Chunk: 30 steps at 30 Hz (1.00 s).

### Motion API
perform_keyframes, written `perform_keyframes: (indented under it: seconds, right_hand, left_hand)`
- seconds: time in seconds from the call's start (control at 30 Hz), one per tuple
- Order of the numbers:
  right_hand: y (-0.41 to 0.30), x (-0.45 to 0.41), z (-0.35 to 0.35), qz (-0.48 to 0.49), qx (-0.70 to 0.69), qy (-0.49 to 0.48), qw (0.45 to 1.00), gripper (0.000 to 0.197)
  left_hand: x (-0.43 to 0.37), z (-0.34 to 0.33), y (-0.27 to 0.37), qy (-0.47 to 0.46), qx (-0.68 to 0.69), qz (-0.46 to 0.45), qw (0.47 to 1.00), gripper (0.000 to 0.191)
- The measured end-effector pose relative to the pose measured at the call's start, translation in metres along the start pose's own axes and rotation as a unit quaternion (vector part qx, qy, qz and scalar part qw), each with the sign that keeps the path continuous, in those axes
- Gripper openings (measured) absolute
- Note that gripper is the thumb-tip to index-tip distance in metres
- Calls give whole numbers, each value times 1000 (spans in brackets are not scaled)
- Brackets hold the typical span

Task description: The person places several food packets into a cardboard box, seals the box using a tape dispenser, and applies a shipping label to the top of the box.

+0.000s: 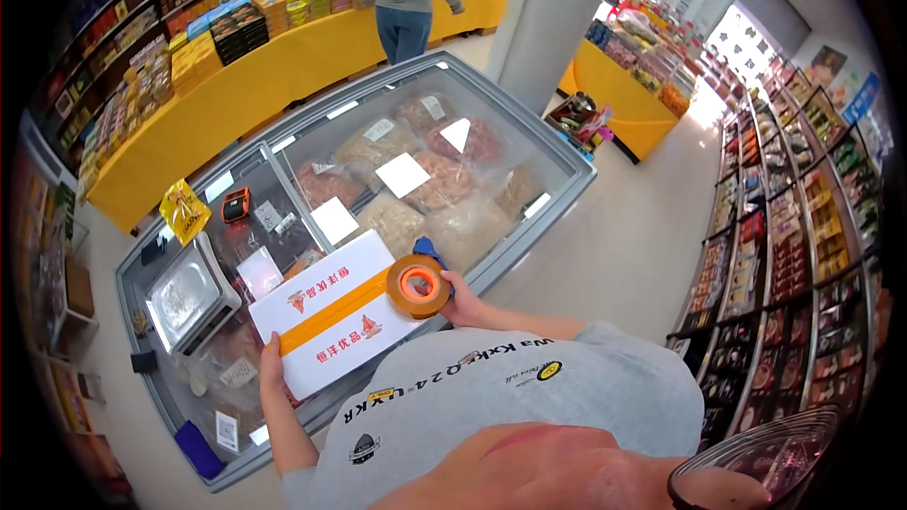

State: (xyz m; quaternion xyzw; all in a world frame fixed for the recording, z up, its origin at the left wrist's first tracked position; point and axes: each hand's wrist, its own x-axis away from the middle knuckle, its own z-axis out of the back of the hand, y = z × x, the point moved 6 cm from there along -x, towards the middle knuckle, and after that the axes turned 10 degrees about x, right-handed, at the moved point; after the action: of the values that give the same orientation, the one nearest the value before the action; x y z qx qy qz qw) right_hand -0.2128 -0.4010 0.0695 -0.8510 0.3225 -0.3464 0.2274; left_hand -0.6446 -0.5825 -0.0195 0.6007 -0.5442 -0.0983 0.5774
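A white carton with red printing rests on the glass top of a chest freezer, close against my body. A strip of amber packing tape runs along the middle of its upper face. My left hand grips the carton's left end, thumb near the top edge. At the right end, my right hand holds a tape dispenser with a blue head. Its large roll of amber tape has an orange core and overlaps the carton's end. Some fingers are hidden behind the roll.
Left of the carton stands a weighing scale, with a yellow packet behind it. An orange and black device lies on the glass. Bagged food shows inside the freezer. A person stands beyond, near a pillar.
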Motion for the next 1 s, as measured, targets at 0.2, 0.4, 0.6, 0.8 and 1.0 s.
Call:
perform_keyframes:
  seconds: [0.2,0.4,0.6,0.8,1.0]
  right_hand:
    - [6,-21,14,14,56,5,998,38]
    - [-8,-25,3,8,125,-5,992,30]
    - [-46,-23,-45,-22,266,-59,962,38]
    - [-90,-18,-45,77,443,-2,893,54]
    - [-117,23,-111,250,678,-325,609,72]
  left_hand:
    - [2,-2,4,29,-26,-17,999,53]
    - [33,-39,29,119,-98,-72,986,54]
    - [14,16,14,181,-219,-155,946,55]
    - [59,-74,50,204,-428,-230,850,59]
    - [144,-246,29,-1,259,-1,966,44]
